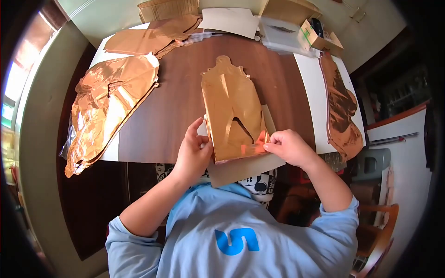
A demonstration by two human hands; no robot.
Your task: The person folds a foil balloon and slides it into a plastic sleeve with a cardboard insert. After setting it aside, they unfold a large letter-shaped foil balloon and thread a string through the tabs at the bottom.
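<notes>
A flat, deflated rose-gold foil balloon [232,102] lies lengthwise before me, its narrow rounded tip pointing away and a dark slit near its lower part. Beneath its near end is a pale card sheet [241,171], tilted and jutting past the table edge. My right hand [285,146] pinches the balloon's lower right edge between thumb and fingertips. At the lower left edge, my left hand [192,148] rests against the foil, index finger raised and fingers apart. Part of that hand's fingertips is hidden by the foil edge.
More foil balloons lie around the brown table [181,92]: a crumpled one [111,97] at left, another [148,39] behind it, and one [340,106] at right. White straws [204,35], clear plastic sleeves [282,34] and a small box [324,39] sit at the back.
</notes>
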